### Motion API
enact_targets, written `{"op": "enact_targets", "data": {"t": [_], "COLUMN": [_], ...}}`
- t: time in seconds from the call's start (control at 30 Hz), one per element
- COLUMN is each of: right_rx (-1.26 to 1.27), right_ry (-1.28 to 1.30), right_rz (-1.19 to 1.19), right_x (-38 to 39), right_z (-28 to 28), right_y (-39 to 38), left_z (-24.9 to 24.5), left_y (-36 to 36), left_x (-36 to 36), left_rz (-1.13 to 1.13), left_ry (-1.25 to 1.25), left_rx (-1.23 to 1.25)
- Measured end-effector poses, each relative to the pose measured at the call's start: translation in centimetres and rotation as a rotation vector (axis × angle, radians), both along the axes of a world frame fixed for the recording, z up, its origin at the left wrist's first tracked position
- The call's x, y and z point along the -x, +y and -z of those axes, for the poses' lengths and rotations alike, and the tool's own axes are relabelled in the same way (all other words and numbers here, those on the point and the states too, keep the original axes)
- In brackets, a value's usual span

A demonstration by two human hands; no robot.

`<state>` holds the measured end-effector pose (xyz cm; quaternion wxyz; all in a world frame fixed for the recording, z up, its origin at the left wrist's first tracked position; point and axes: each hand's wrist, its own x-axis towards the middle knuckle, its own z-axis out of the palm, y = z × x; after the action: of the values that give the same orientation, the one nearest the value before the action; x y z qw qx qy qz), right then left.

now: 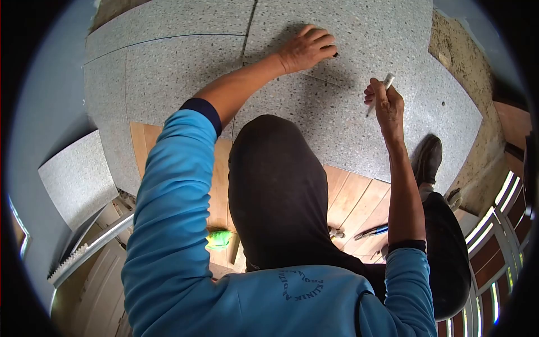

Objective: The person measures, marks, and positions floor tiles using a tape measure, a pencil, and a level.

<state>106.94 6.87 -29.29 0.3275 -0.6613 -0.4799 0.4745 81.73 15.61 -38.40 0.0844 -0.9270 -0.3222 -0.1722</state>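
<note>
Mostly hidden, dark object [336,54] under left hand [306,49]

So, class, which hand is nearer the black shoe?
Right. The right hand, gripping a white marker, is just beyond the black shoe; the left hand lies farther left on the grey speckled slab.

Left arm reaches forward, slightly bent, sleeve up at the elbow. Left hand [306,49] is palm down with fingers curled under; can't tell if it holds anything. Right arm extends forward too, forearm bare, wrist straight. Right hand [387,104] has its back to the camera, grip closed on a pen [388,80].
</note>
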Motion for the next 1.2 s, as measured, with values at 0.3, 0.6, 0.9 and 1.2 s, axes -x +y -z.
{"op": "enact_targets", "data": {"t": [0.3, 0.6, 0.9, 1.2], "right_rx": [0.116, -0.186, -0.222, -0.208], "right_ry": [0.317, 0.271, 0.088, 0.076], "right_rz": [-0.144, -0.37, -0.305, -0.287], "right_x": [4.7, 11.8, 9.7, 10.1], "right_z": [-1.0, 1.7, 2.6, 3.0], "right_y": [-2.7, -2.5, -3.1, -3.5], "left_z": [0.9, 0.3, -0.4, 0.0], "left_y": [0.6, 0.9, 1.2, 1.2], "left_x": [0.4, 0.4, -0.1, 0.0], "left_rz": [0.012, 0.01, 0.061, 0.071], "left_ry": [-0.105, -0.107, -0.243, -0.275], "left_rx": [0.1, 0.113, 0.23, 0.205]}}
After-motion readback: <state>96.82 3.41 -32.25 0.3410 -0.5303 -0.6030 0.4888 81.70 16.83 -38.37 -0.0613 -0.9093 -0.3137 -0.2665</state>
